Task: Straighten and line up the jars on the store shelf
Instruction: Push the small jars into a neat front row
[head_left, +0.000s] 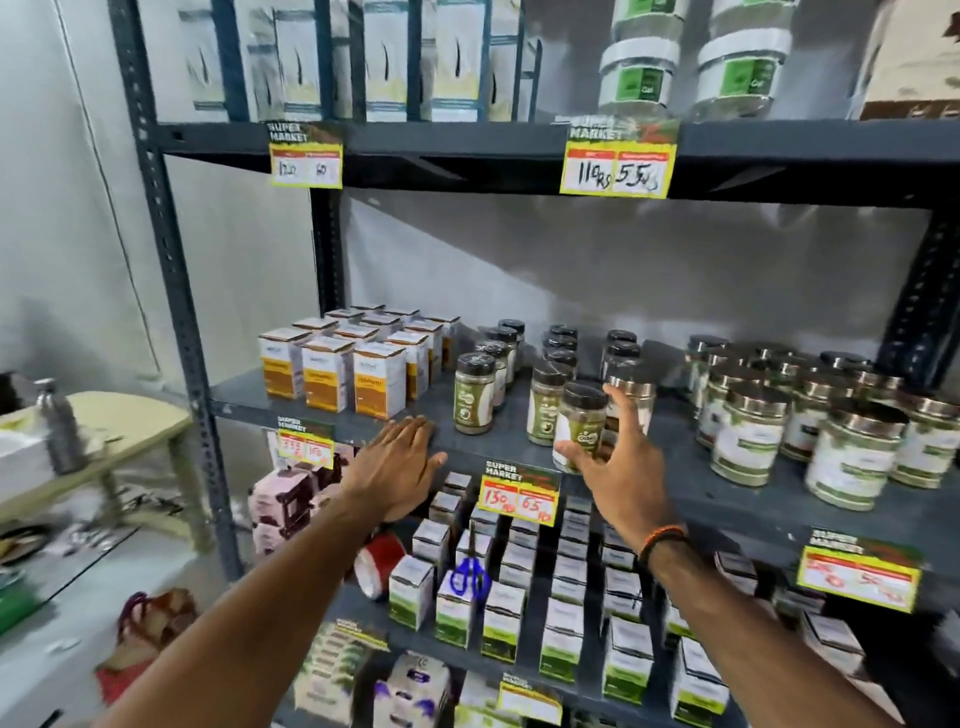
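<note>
Nearest: my left hand (400, 462) lies flat and open on the front lip of the middle shelf (691, 467), fingers spread, gripping nothing. It sits just in front of the orange-and-white boxes (332, 371), apart from every jar.

My right hand (615, 457) is wrapped loosely round a black-lidded spice jar (581, 423): thumb at the base, fingers behind the far side. The jar is at the shelf's front edge, tilted slightly with its long axis near vertical. Whether its base touches the shelf I cannot tell; the hand hides it.

Behind it, the other black-lidded jars (475, 395) run in ragged files toward the back wall, with uneven gaps. The held jar sits forward and right of the two front ones, so the coming move, as I judge it, is back and left into their line. The right hand is clearly the nearer one for that.

Farther right: metal-lidded jars (753, 431), bunched together, not yet squared.
</note>
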